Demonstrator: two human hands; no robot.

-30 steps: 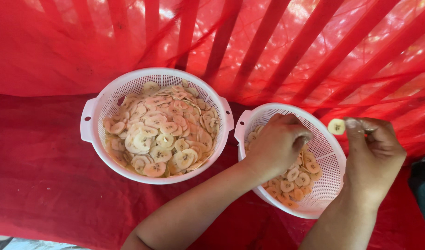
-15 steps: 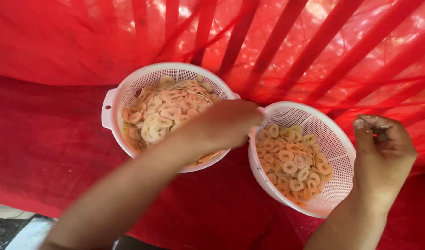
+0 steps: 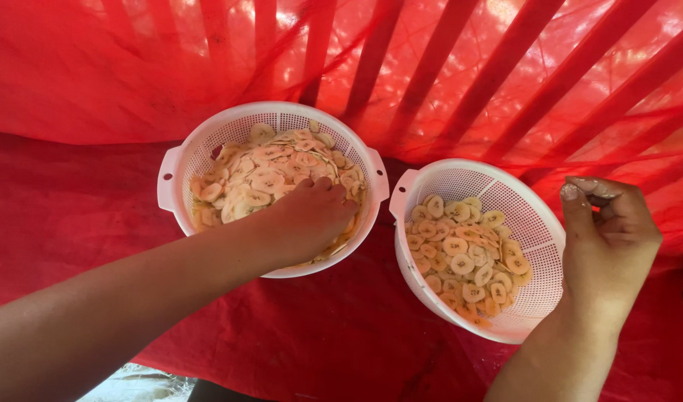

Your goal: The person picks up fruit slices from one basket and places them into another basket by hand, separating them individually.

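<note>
Down in the left white colander [image 3: 179,160], the left hand [image 3: 308,216] lies palm-down on the heap of pale banana slices [image 3: 263,175], fingers curled into them; whether it grips any cannot be told. Beside it, the right colander [image 3: 539,223] holds fewer slices [image 3: 460,257]. Over its far rim the right hand [image 3: 609,231] hovers, fingertips pinched together. Both colanders sit on red cloth [image 3: 74,223].

1. A red cloth [image 3: 74,216] covers the surface underneath, lying in soft folds.
2. Red netting [image 3: 446,82] hangs behind, sunlit, crossed by darker slanted bars.
3. A pale patch of ground [image 3: 140,383] shows at the bottom edge.
</note>
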